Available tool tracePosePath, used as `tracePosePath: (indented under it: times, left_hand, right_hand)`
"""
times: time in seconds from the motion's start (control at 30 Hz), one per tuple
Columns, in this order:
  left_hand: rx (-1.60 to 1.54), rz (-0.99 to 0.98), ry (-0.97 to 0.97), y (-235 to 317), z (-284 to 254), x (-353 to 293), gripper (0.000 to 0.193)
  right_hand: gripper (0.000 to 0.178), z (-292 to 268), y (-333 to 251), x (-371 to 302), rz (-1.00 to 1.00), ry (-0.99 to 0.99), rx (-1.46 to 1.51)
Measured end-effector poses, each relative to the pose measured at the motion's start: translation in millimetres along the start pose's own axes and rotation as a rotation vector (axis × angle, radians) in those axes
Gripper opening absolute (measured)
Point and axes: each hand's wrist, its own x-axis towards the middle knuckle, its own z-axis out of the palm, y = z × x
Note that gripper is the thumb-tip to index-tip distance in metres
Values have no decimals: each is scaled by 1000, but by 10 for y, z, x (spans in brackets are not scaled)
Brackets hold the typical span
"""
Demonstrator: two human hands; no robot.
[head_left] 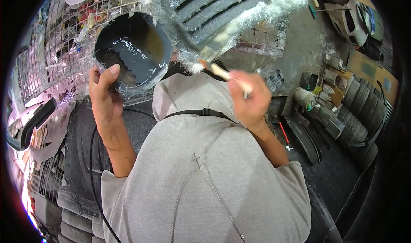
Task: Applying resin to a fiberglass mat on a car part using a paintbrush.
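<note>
The left hand (105, 89) has its thumb hooked over the lower-left rim of a dark round container (132, 20) of glossy grey liquid (128, 50), its fingers mostly hidden behind the wall. The right hand (248, 95) is closed round a pale-handled brush (221, 72), fingers curled tight, though motion blur hides the exact grip. The slatted grey panel (222, 16) lies ahead, beyond the container's right edge (what bears it up is hard to tell), with white fibres (261, 14) fringing its near edge. The brush's tip is at that fringe, by the panel's near corner; whether it touches, I cannot tell. This looks like wetting the fibres down; the next move probably calls for short, pressing dabs along the edge, with the container kept level.
</note>
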Motion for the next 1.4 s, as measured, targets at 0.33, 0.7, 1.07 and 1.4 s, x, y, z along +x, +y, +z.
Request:
tracePosePath:
  times: [0.33,0.7,1.07,1.4]
  left_hand:
    - [-53,28,-8,162,81,-151,54]
    - [69,68,-130,305,543,-247,76]
    - [63,-7,-80,132,550,-142,68]
    - [109,27,21,163,75,-32,37]
  right_hand:
    - [17,-43,373,344,569,190,238]
    - [16,115,-173,887,-158,-223,89]
    - [21,-133,661,474,658,-10,831]
    - [11,-118,309,431,10,107,-196]
